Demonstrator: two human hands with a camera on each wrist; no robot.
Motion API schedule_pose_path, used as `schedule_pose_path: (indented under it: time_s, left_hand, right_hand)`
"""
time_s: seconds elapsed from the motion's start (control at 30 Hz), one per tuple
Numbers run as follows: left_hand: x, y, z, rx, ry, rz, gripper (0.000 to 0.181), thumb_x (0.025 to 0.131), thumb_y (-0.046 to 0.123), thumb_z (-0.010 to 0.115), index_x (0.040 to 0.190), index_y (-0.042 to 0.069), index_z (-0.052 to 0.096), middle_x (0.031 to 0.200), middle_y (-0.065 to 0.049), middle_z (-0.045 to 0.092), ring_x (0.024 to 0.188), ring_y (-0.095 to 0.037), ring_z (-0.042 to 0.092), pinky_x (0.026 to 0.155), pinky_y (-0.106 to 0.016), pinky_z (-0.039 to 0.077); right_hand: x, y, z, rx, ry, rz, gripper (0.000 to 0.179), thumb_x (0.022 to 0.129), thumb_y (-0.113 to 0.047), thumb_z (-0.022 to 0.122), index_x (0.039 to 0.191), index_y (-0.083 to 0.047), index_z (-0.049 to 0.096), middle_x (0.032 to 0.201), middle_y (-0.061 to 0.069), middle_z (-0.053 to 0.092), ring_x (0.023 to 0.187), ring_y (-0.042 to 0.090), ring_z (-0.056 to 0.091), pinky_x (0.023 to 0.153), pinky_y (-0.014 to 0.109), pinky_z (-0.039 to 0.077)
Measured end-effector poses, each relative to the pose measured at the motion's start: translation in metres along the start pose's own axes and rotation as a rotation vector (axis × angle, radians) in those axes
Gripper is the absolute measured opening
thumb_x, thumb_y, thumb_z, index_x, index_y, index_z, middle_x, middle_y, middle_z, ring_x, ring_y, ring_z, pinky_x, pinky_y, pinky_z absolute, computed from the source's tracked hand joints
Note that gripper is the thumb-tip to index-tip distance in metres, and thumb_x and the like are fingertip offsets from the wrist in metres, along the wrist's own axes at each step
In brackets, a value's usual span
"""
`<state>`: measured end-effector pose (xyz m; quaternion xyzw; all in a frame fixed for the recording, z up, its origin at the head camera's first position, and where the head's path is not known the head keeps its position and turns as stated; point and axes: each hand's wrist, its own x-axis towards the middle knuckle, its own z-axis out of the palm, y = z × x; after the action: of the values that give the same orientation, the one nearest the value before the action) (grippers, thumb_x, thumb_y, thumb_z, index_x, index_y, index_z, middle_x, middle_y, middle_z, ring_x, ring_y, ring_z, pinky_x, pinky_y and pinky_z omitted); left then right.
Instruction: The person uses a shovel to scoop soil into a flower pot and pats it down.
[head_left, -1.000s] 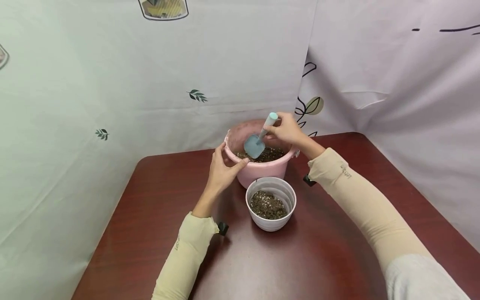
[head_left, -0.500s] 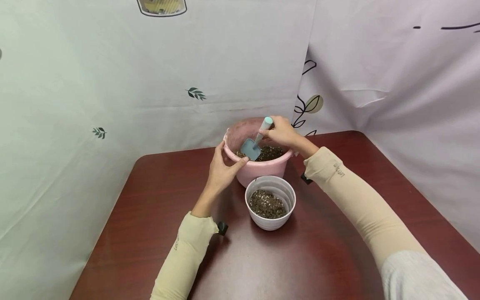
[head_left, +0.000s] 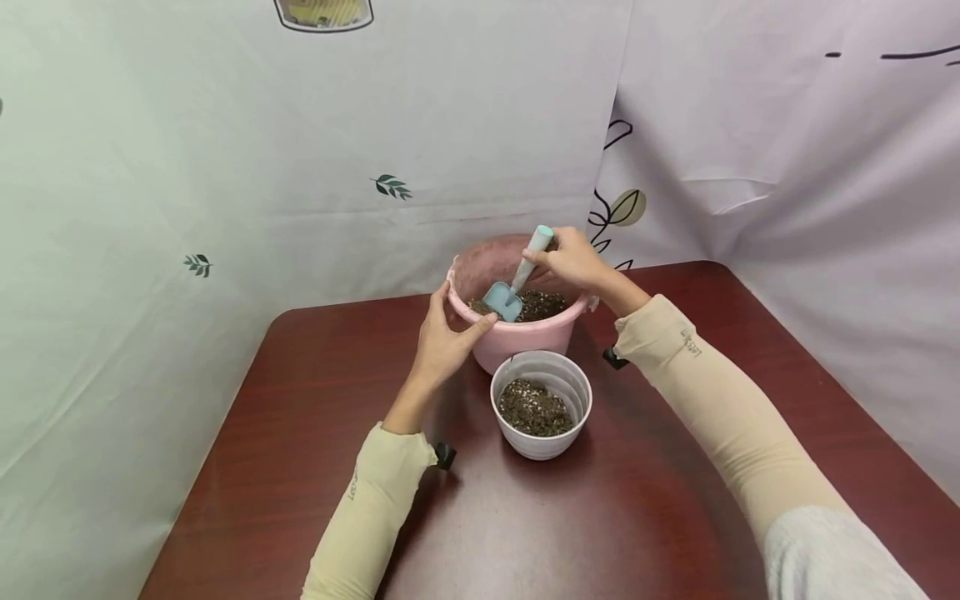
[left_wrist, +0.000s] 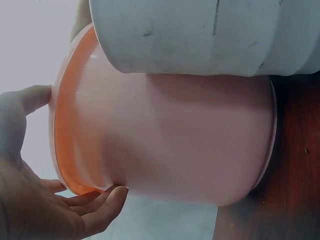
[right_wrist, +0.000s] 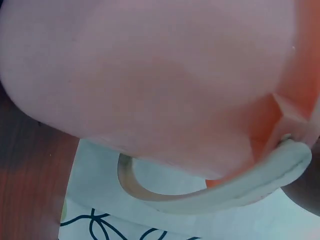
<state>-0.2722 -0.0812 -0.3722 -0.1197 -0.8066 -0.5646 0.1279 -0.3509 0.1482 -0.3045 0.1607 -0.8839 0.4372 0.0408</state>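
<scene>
My right hand [head_left: 576,260] grips the pale handle of a small blue hand trowel [head_left: 504,302]. The trowel slants down into a pink bucket [head_left: 525,340], its blade by the dark, white-flecked soil [head_left: 543,306] near the front left wall. At the bucket's left side my left hand [head_left: 442,343] holds the rim, thumb at the front. The left wrist view shows the fingers [left_wrist: 107,207] bent against the bucket's outside. Just in front stands a white ribbed pot [head_left: 542,450] with similar soil [head_left: 536,408] in its lower part.
All this stands on a dark red wooden table [head_left: 337,375]. Pale printed cloth [head_left: 300,167] hangs close behind the bucket and to the right. A white bail handle [right_wrist: 240,192] hangs on the bucket's side in the right wrist view.
My right hand has lowered the trowel blade toward the soil at the bucket's front left, then swung the handle's end slightly up and right. My left hand has stayed on the rim.
</scene>
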Motion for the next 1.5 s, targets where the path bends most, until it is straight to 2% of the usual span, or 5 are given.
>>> schedule_pose_path:
  time_s: [0.23,0.63,1.03,1.17,1.5]
  left_hand:
    - [0.001,-0.001,-0.001,0.01,0.001,-0.002,0.094,0.083,0.032,0.081,0.153,0.001,0.027,0.144,-0.023,0.047,0.123,-0.031,0.054,0.102,-0.045,0.046]
    - [-0.003,-0.001,0.0,0.006,-0.013,-0.024,0.095,0.083,0.033,0.081,0.154,0.001,0.025,0.143,-0.024,0.048,0.12,-0.031,0.056,0.099,-0.044,0.048]
    - [-0.001,-0.002,0.002,-0.019,-0.021,-0.027,0.097,0.083,0.032,0.082,0.154,0.001,0.024,0.141,-0.022,0.051,0.118,-0.028,0.058,0.098,-0.04,0.049]
    - [0.0,-0.001,0.001,-0.016,-0.022,-0.028,0.098,0.083,0.035,0.081,0.154,0.001,0.023,0.141,-0.023,0.05,0.118,-0.028,0.058,0.097,-0.039,0.05]
    - [0.0,-0.003,-0.002,-0.027,-0.012,0.0,0.096,0.083,0.031,0.081,0.154,0.0,0.024,0.14,-0.024,0.05,0.117,-0.031,0.058,0.096,-0.042,0.05]
  right_hand:
    - [-0.001,0.0,0.003,0.17,-0.053,0.028,0.023,0.097,-0.019,0.066,0.095,0.003,0.065,0.086,0.019,0.071,0.07,0.024,0.072,0.069,0.038,0.06]
    - [-0.008,0.001,0.002,0.347,-0.099,0.118,0.021,0.098,-0.013,0.064,0.096,0.007,0.061,0.087,0.022,0.071,0.078,0.037,0.072,0.073,0.044,0.059]
    - [-0.024,0.008,-0.018,0.496,0.042,0.24,0.025,0.097,-0.02,0.066,0.099,0.005,0.06,0.075,0.01,0.072,0.062,0.02,0.072,0.049,0.027,0.055]
    - [-0.029,0.012,-0.026,0.733,0.059,0.258,0.019,0.099,-0.011,0.061,0.101,0.006,0.055,0.077,0.012,0.073,0.069,0.024,0.074,0.057,0.026,0.058]
    - [-0.035,0.019,-0.035,0.825,0.076,0.26,0.019,0.099,-0.013,0.06,0.103,0.005,0.054,0.078,0.013,0.073,0.069,0.023,0.074,0.056,0.025,0.057]
